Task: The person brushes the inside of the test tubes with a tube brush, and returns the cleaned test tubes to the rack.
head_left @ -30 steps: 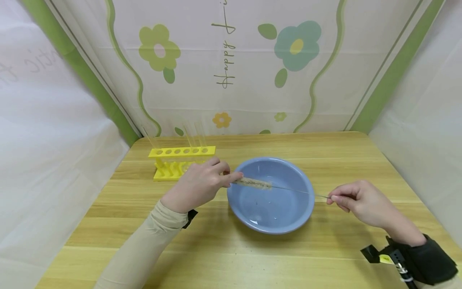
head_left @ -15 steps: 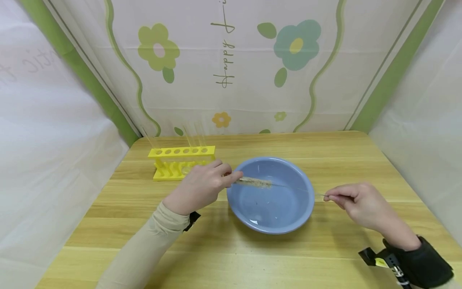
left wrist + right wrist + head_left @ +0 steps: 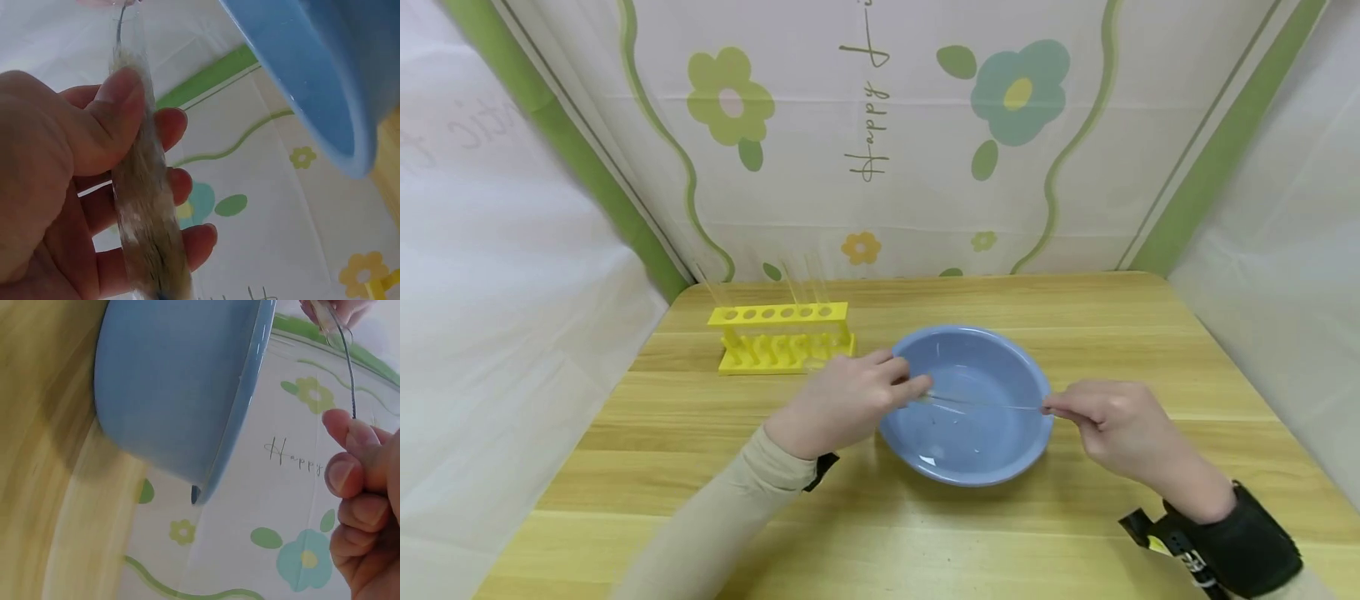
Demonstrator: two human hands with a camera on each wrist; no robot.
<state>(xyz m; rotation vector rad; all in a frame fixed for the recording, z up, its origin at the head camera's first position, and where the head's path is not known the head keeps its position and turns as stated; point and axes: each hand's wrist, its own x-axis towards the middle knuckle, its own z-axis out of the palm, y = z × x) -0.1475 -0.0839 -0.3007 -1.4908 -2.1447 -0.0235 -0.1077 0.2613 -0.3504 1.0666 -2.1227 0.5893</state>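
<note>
My left hand (image 3: 850, 400) grips a clear glass test tube (image 3: 134, 37), thumb on one side and fingers curled round the other. The pale bristles of a test tube brush (image 3: 153, 231) fill the tube in the left wrist view. My right hand (image 3: 1123, 425) pinches the brush's thin twisted wire (image 3: 351, 378) between thumb and forefinger. That wire runs straight into the tube's mouth. Tube and wire lie nearly level over a blue basin (image 3: 970, 471), left hand over its left rim and right fingertips near its right rim. In the head view my left hand hides most of the tube.
A yellow test tube rack (image 3: 778, 315) stands at the back left of the wooden table (image 3: 940, 550), with clear glass tubes (image 3: 817, 283) leaning in some holes. Small drops show inside the basin. White printed cloth (image 3: 925, 200) walls the back and sides.
The bristles, which stuck out of the tube's mouth earlier, are now inside it. My right hand has moved left with the wire, and my left hand slightly right and down.
</note>
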